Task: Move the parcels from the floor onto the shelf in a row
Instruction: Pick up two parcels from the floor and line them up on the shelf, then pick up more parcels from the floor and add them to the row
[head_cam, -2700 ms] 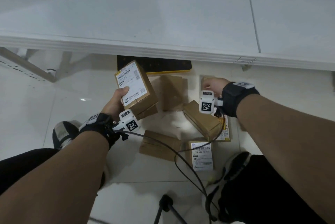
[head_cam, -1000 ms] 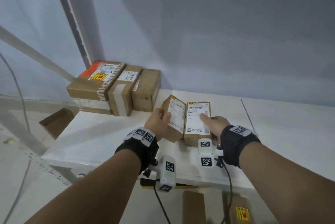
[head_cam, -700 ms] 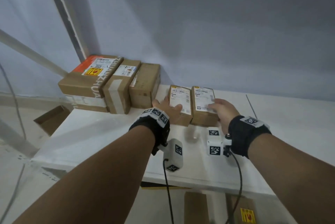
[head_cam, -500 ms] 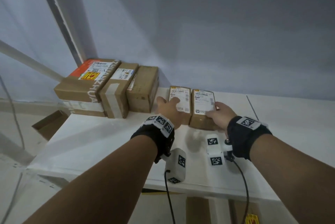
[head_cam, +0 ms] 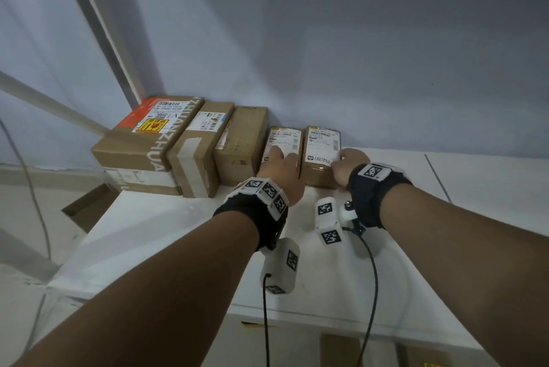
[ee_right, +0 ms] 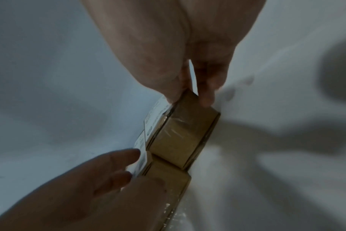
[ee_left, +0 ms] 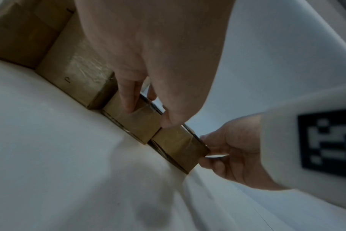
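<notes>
Two small brown parcels with white labels lie side by side on the white shelf [head_cam: 166, 236], close to the back wall. My left hand [head_cam: 280, 170] holds the left small parcel [head_cam: 285, 140], fingers on its label and thumb on its front face [ee_right: 158, 182]. My right hand [head_cam: 347, 164] pinches the front right corner of the right small parcel [head_cam: 322, 143], thumb on top and fingers round the side [ee_left: 233, 148]. Both parcels [ee_left: 136, 125] [ee_left: 176, 145] sit flat on the shelf and touch each other. The left one stands next to a larger box.
Three larger boxes stand in a row at the shelf's left end: a wide taped one [head_cam: 148, 140], a middle one [head_cam: 199, 152] and a plain one [head_cam: 240, 146]. More parcels [head_cam: 338, 349] lie on the floor under the shelf's front edge. An open carton [head_cam: 89, 206] sits on the floor at left.
Both hands lifted a small parcel from the floor, set them on the shelf and slid them back to the wall. They now line up beside the plain box.
</notes>
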